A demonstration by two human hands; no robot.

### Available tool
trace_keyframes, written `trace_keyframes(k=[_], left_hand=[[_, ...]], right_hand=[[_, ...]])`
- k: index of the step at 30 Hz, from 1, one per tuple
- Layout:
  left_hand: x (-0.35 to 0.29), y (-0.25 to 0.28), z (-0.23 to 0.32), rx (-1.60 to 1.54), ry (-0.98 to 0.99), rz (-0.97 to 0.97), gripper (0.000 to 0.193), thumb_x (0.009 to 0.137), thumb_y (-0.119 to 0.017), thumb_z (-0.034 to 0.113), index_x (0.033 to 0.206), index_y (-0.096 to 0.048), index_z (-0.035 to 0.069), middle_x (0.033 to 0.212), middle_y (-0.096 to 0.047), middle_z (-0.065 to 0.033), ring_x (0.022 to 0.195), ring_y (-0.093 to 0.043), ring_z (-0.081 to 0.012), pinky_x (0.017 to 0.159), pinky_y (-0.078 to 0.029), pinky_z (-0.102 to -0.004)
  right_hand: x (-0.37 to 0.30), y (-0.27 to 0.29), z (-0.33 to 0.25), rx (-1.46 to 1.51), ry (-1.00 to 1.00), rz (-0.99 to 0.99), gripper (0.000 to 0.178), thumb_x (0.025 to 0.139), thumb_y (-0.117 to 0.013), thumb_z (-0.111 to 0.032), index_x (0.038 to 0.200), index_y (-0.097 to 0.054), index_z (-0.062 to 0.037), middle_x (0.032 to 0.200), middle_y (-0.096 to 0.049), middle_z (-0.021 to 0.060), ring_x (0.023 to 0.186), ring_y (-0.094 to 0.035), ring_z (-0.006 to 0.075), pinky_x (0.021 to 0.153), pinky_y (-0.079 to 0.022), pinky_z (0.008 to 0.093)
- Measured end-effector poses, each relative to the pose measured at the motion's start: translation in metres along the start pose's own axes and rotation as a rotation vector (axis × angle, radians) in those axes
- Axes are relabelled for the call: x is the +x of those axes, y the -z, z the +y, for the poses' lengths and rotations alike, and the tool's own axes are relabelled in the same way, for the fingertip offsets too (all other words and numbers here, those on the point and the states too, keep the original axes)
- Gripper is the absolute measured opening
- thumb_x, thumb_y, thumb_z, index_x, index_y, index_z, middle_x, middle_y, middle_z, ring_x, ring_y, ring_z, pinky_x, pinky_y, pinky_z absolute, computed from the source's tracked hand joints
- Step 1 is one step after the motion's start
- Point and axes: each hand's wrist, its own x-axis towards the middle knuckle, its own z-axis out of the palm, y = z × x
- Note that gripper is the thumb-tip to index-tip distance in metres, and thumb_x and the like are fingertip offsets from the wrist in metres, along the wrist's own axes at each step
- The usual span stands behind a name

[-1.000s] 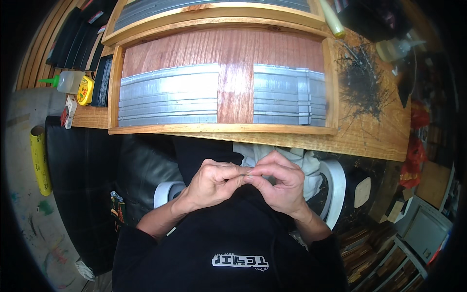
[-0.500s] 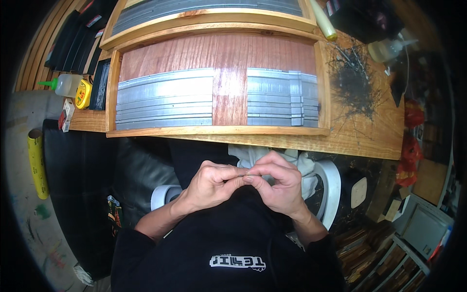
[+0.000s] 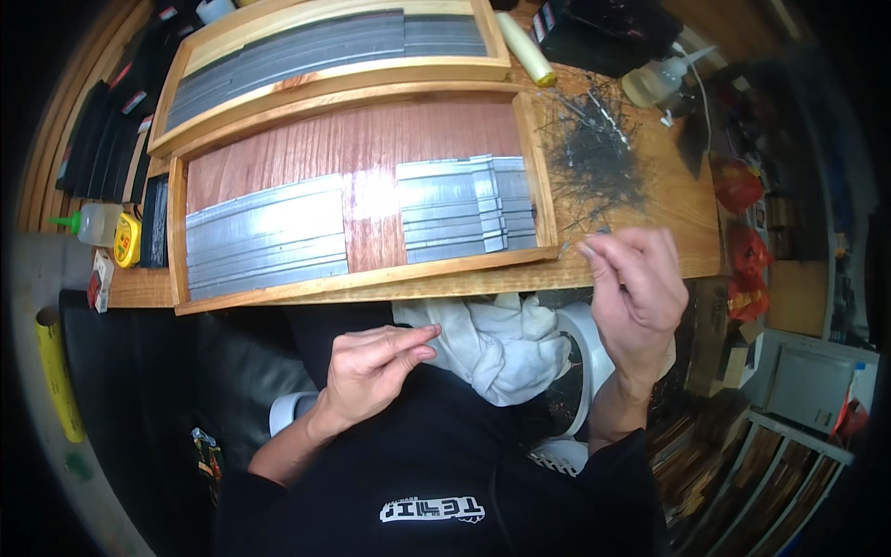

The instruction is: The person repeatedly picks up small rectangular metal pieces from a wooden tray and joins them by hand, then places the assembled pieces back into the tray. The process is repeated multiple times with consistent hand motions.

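Observation:
My left hand [image 3: 376,367] is held low in front of my dark top, thumb and forefinger brought together. What lies between those fingertips, if anything, is too small to name. My right hand [image 3: 640,288] is raised at the table's front edge, its fingers pinched, right of a wooden tray [image 3: 371,286]. A tiny dark bit [image 3: 603,230] shows at its fingertips; I cannot tell whether it is held. Just beyond lies a tangled heap of thin dark slivers [image 3: 594,158]. Grey, shiny flat strips [image 3: 269,232] lie in two stacks inside the tray, with one short piece [image 3: 487,204] crosswise on the right stack.
A second wooden tray [image 3: 325,79] of grey strips stands behind. On the table [image 3: 677,213] are a pale yellow rod [image 3: 524,51] and a squeeze bottle [image 3: 654,84]. At left are a green-tipped bottle [image 3: 97,226] and a yellow container [image 3: 127,239]. White cloth [image 3: 492,348] lies below the edge.
My hands were together at the fingertips and are now apart. The right one has moved up and right toward the sliver heap; the left stays low. The view has shifted to the right.

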Motion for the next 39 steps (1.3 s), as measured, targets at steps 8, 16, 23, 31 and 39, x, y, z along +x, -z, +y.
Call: trace_keyframes(k=[8, 16, 23, 31, 39], left_hand=[[0.012, -0.001, 0.014, 0.088, -0.181, -0.030, 0.033, 0.084, -0.079, -0.007, 0.116, -0.076, -0.005, 0.096, -0.079, -0.0188, 0.084, -0.079, -0.0296, 0.075, -0.063, -0.0324], [0.011, 0.011, 0.024, 0.106, 0.132, -0.180, 0.019, 0.090, -0.078, 0.001, 0.109, -0.078, -0.002, 0.077, -0.073, -0.0180, 0.069, -0.075, -0.0226, 0.061, -0.056, -0.0306], [-0.010, 0.015, -0.003, -0.519, 0.622, 0.072, 0.017, 0.096, -0.077, 0.007, 0.110, -0.076, -0.002, 0.094, -0.080, -0.0111, 0.084, -0.077, -0.0158, 0.068, -0.059, -0.0249], [-0.011, 0.017, -0.005, -0.712, 0.707, 0.090, 0.020, 0.095, -0.076, 0.003, 0.114, -0.073, -0.002, 0.101, -0.079, -0.0188, 0.093, -0.079, -0.0261, 0.078, -0.067, -0.0330], [0.003, 0.010, 0.009, -0.512, 0.700, -0.037, 0.011, 0.097, -0.072, -0.002, 0.107, -0.073, -0.007, 0.099, -0.079, -0.0187, 0.089, -0.078, -0.0213, 0.075, -0.064, -0.0304]], right_hand=[[-0.016, -0.001, -0.045, 0.476, 0.044, -0.332, 0.019, 0.079, -0.083, 0.002, 0.096, -0.078, -0.0033, 0.086, -0.066, 0.0067, 0.076, -0.061, 0.0191, 0.065, -0.049, 0.0309], [-0.058, -0.075, -0.058, 1.028, -0.269, -0.361, 0.018, 0.084, -0.085, -0.002, 0.101, -0.079, 0.0007, 0.090, -0.068, 0.0087, 0.081, -0.066, 0.0201, 0.069, -0.053, 0.0305], [-0.077, -0.072, -0.053, 0.928, -0.421, -0.619, 0.030, 0.086, -0.086, -0.010, 0.111, -0.073, -0.0002, 0.097, -0.066, 0.0100, 0.082, -0.067, 0.0235, 0.072, -0.055, 0.0327], [-0.120, -0.097, -0.044, 1.116, -0.084, -0.589, 0.024, 0.088, -0.077, 0.003, 0.112, -0.077, 0.0000, 0.099, -0.076, 0.0117, 0.089, -0.074, 0.0271, 0.077, -0.059, 0.0350], [-0.141, -0.113, -0.051, 1.056, -0.057, -0.420, 0.027, 0.083, -0.079, 0.005, 0.109, -0.079, -0.0034, 0.089, -0.077, 0.0094, 0.075, -0.075, 0.0232, 0.071, -0.060, 0.0318]])
